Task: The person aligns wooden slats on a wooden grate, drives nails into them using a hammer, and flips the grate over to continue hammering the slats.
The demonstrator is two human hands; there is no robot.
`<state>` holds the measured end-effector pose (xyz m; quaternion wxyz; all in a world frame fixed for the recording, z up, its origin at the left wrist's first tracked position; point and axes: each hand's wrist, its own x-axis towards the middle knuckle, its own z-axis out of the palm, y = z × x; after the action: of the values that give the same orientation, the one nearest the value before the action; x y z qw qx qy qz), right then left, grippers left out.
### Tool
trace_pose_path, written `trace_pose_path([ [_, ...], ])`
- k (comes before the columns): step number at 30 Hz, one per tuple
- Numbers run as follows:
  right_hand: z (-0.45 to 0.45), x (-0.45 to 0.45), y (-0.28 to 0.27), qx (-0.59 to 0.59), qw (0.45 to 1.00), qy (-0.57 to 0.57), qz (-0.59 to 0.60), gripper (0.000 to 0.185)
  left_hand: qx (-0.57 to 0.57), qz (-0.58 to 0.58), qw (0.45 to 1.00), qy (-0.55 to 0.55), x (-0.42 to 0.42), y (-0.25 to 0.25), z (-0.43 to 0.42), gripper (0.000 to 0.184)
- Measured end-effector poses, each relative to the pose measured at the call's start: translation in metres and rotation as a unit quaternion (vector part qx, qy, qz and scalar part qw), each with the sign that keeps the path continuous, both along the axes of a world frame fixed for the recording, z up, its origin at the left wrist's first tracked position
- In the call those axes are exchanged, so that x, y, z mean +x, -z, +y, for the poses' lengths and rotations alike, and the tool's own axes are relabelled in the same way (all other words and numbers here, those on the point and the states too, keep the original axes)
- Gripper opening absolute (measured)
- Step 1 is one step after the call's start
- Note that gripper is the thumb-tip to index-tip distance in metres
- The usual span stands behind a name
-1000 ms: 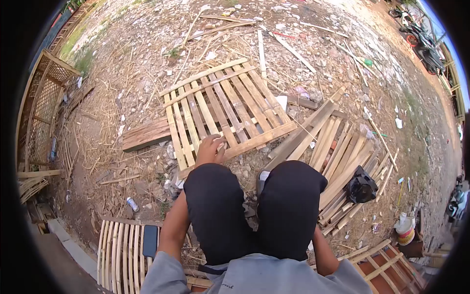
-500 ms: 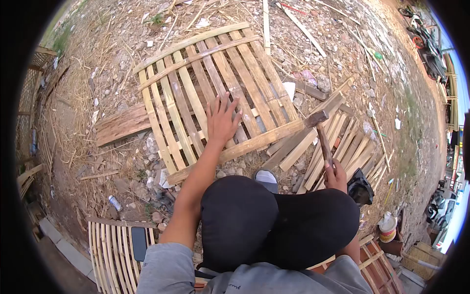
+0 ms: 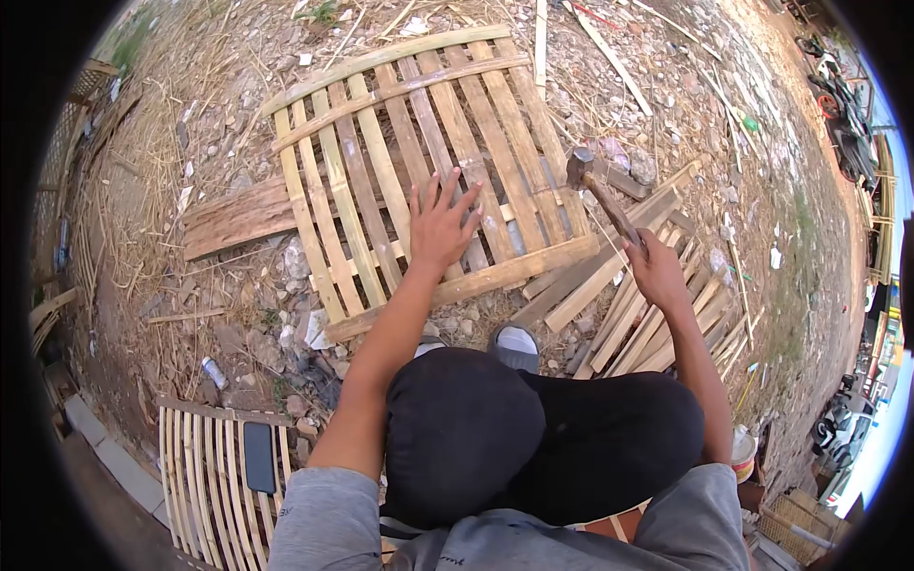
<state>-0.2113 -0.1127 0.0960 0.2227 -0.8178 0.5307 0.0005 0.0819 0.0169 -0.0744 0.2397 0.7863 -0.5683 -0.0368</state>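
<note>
In the head view a slatted wooden panel (image 3: 519, 270) lies on the ground in front of my knees. My left hand (image 3: 443, 231) rests on its middle slats, fingers spread and holding nothing. My right hand (image 3: 655, 269) is wrapped around the wooden handle of a hammer (image 3: 607, 207). The hammer's dark metal head is raised by the panel's right edge; whether it touches the wood, I cannot tell. Under the panel's left side runs a thick weathered plank (image 3: 238, 219).
A pile of loose wooden strips (image 3: 647, 328) lies right of my feet. At lower left, a phone (image 3: 259, 457) rests on a second slatted panel (image 3: 197, 476). A white bucket (image 3: 744, 450) stands at lower right. Stones, straw and scraps litter the ground; motorbikes (image 3: 843, 119) are parked far right.
My right hand has lifted the hammer up and away from my knee, swinging its head leftward toward the panel's right edge. My left hand stays flat on the slats. The view has shifted slightly.
</note>
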Motion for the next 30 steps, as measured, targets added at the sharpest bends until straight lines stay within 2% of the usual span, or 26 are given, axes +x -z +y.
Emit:
trace_pose_path([
  [3,-0.007,0.008,-0.017,0.022,0.999,0.022,0.011,0.036,0.003,-0.013,1.000,-0.007,-0.001,0.001,-0.002,0.043],
  [7,-0.015,0.020,-0.036,-0.016,0.999,0.001,-0.035,0.037,0.002,-0.017,1.000,-0.008,-0.001,0.004,-0.003,0.042],
  [10,-0.013,0.014,-0.034,0.011,1.000,-0.011,-0.006,0.038,0.006,-0.017,1.000,-0.008,-0.001,0.004,-0.002,0.042],
  [11,-0.013,0.002,-0.025,0.008,0.997,-0.041,0.071,0.038,0.007,-0.014,1.000,-0.008,-0.001,0.004,-0.002,0.042],
  [15,-0.005,-0.004,-0.034,0.046,0.996,-0.014,0.073,0.038,-0.008,-0.019,1.000,-0.014,-0.001,0.004,-0.002,0.042],
  [19,-0.017,0.005,-0.042,-0.032,0.998,-0.035,-0.038,0.039,-0.003,-0.018,1.000,-0.012,-0.002,0.004,-0.001,0.041],
  [22,-0.016,0.025,-0.060,-0.052,0.995,-0.009,-0.082,0.039,-0.008,-0.021,1.000,-0.012,-0.001,0.003,-0.003,0.041],
  [23,-0.016,0.019,-0.049,-0.087,0.992,-0.039,-0.083,0.037,-0.012,-0.021,1.000,-0.012,-0.001,0.004,-0.003,0.041],
  [26,0.020,-0.014,0.008,-0.021,0.997,0.031,-0.068,0.037,-0.011,-0.012,1.000,-0.009,-0.001,0.004,-0.002,0.042],
  [28,0.033,-0.060,0.048,-0.030,0.998,-0.051,0.035,0.040,-0.011,-0.012,1.000,-0.011,0.002,0.004,-0.002,0.043],
  [30,0.032,-0.053,0.044,0.010,0.999,-0.039,0.035,0.040,-0.012,-0.014,1.000,-0.010,0.000,0.008,-0.002,0.045],
])
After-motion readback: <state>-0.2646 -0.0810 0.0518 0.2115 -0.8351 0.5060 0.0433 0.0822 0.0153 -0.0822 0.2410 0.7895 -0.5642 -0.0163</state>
